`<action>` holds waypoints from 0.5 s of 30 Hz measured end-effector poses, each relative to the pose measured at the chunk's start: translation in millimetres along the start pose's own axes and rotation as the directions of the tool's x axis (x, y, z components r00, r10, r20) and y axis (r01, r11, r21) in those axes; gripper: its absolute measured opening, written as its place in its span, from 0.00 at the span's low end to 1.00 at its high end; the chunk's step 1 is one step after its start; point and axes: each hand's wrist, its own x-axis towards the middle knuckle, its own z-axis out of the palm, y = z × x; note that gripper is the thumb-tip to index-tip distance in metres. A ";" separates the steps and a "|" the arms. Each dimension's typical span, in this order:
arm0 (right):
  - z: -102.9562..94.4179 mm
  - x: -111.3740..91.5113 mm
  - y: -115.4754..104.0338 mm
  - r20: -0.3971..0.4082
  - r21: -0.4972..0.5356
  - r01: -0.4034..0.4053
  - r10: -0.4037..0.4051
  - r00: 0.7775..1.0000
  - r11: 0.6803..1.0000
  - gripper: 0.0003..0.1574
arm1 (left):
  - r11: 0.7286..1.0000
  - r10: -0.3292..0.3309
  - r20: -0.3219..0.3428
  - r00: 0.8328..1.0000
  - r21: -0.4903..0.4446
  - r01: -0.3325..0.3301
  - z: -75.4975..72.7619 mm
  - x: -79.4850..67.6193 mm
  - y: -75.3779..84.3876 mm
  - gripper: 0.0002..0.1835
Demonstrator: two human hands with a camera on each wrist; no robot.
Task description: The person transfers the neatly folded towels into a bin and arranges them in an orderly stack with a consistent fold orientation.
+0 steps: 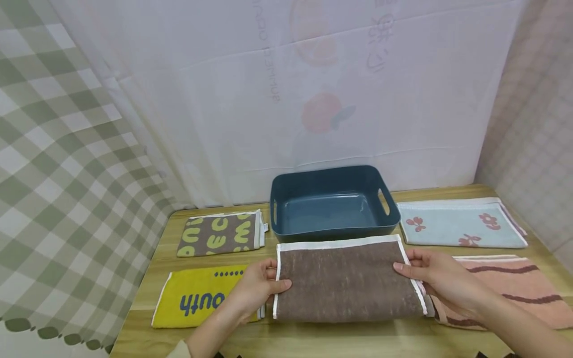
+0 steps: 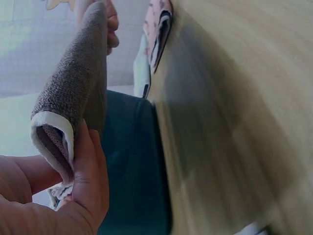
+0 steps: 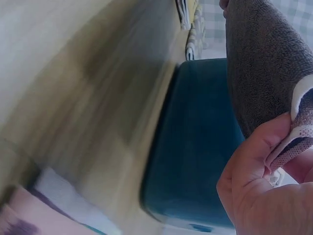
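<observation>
A folded brown towel [image 1: 344, 281] with white edging is held flat just in front of a dark blue plastic bin [image 1: 329, 170]. My left hand [image 1: 275, 281] pinches its left edge, thumb on top. My right hand [image 1: 409, 266] pinches the right edge the same way. In the left wrist view the thumb [image 2: 90, 166] presses the towel's [image 2: 73, 98] folded layers, with the bin [image 2: 132, 171] behind. The right wrist view shows my right hand [image 3: 259, 161] gripping the towel's [image 3: 264, 63] white-edged corner above the bin [image 3: 195, 147]. The bin holds nothing.
On the wooden table [image 1: 313, 340] lie a brown towel with yellow-green letters [image 1: 219, 233], a yellow towel with blue letters [image 1: 201, 298], a light blue flowered towel [image 1: 461, 223] and a pink striped towel [image 1: 510, 288]. A white curtain hangs behind, checked cloth at left.
</observation>
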 end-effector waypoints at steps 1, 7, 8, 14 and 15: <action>-0.7 -0.8 -3.5 -0.005 -0.011 -0.003 0.003 1.000 1.000 0.18 | 1.000 0.000 -0.006 1.000 0.022 0.000 -0.9 -0.9 3.6 0.16; -9.7 -3.1 -25.9 -0.059 -0.068 -0.016 0.012 0.998 0.998 0.16 | 0.998 0.027 -0.019 0.999 0.051 -0.026 -4.4 -1.1 25.8 0.18; -11.7 -3.1 -29.6 -0.075 -0.087 -0.010 0.004 0.997 0.996 0.17 | 0.999 0.033 -0.017 0.999 0.041 -0.033 -4.4 -0.1 29.0 0.18; -21.3 3.6 -50.2 -0.068 -0.043 0.044 -0.047 0.997 0.998 0.19 | 0.997 0.071 -0.037 0.997 0.028 -0.070 -6.1 6.5 45.3 0.15; -21.8 5.6 -53.7 -0.059 -0.024 0.052 -0.053 0.997 0.998 0.20 | 0.996 0.079 -0.042 0.996 0.038 -0.078 -7.4 6.8 48.2 0.14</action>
